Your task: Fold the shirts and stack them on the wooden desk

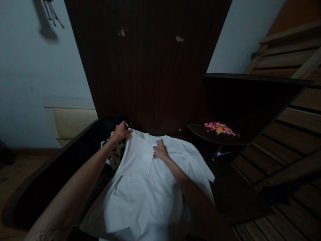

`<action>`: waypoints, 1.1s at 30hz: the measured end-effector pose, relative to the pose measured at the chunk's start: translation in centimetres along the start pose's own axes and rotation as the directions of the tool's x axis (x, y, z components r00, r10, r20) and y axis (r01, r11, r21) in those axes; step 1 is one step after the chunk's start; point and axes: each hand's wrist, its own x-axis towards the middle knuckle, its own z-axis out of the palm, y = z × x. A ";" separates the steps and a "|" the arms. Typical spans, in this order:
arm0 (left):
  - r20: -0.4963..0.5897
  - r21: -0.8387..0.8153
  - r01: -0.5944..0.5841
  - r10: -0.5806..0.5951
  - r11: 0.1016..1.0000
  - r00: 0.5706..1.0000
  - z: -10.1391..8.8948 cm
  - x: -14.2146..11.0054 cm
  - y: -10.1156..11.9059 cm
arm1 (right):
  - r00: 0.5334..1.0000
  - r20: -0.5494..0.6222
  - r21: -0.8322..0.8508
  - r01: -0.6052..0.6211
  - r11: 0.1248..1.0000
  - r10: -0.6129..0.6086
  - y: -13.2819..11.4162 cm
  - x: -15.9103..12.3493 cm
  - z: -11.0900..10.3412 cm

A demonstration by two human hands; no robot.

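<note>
- Black printed cloth (116,159), crumpled, partly behind the left forearm.
- Left hand (122,130) pinched shut on the white shirt (140,194).
- Shirt: thin, wrinkled, between 2 forearms; right hand (161,150) pinching its fold near the collar.
- Pink-yellow bits (219,128) on rounded dark shelf (198,129).
- Slatted wood (298,127).

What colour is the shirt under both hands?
White, plain, seen in the head view.

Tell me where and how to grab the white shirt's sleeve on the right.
I'd pinch the sleeve at its open end, coming from the right: that end juts outward from the shirt, away from the left hand and right hand.
</note>
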 end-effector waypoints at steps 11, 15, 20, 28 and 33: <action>-0.038 -0.101 0.088 -0.093 0.991 0.995 0.0 0.7 0.5 | 0.812 0.244 -0.251 0.580 0.775 -0.529 -4.0 -6.0 5.4; -0.060 -0.142 0.113 -0.123 0.983 0.991 0.0 1.2 0.4 | 0.771 0.379 -0.299 0.626 0.721 -0.512 -4.6 -8.5 9.5; -0.072 -0.182 0.142 -0.157 0.973 0.985 0.0 1.5 0.2 | 0.839 0.460 -0.578 0.531 0.619 -0.291 -4.9 -10.0 12.7; -0.026 -0.252 0.131 -0.142 0.959 0.990 -0.2 1.4 -0.4 | 0.756 0.614 -0.604 0.635 0.481 -0.227 -6.5 -10.7 9.9; -0.021 -0.253 0.101 -0.110 0.962 0.994 -0.1 1.3 -0.5 | 0.724 0.607 -0.654 0.689 0.312 -0.327 -5.6 -11.3 9.7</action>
